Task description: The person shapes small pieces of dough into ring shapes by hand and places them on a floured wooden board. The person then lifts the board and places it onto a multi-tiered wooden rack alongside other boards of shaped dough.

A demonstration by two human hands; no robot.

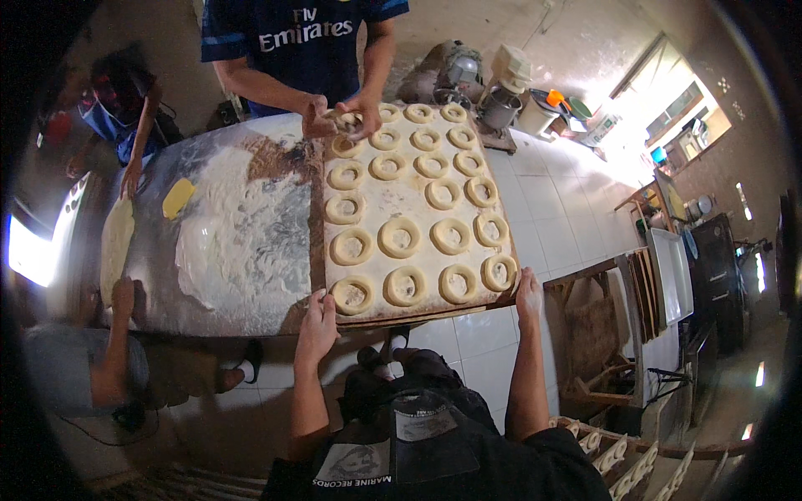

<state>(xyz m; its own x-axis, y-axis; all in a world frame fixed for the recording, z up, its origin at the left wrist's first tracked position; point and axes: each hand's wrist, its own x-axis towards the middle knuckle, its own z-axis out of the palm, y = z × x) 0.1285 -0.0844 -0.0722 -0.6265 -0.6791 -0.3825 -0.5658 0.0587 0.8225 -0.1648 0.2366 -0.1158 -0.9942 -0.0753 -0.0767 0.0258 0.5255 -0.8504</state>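
A flat wooden board point(394, 198) covered with pale flour lies before me, bearing several raw dough rings point(452, 236) in rough rows. My left hand point(317, 327) grips its near left corner, thumb on top beside a ring. At the near right corner, my right hand point(529, 298) holds the board's side edge; the fingers underneath are hidden. Across from me, a person in a dark blue shirt point(305, 50) has both hands around a dough ring point(347, 123) above the board's far left part.
Left of the board, a floured metal table point(159, 288) carries a yellow dough piece point(178, 199) and a long dough sheet point(117, 242), with two people's hands at it. A wooden frame point(589, 330) stands right. Racked dough rings point(614, 455) sit lower right; pots point(499, 108) stand behind.
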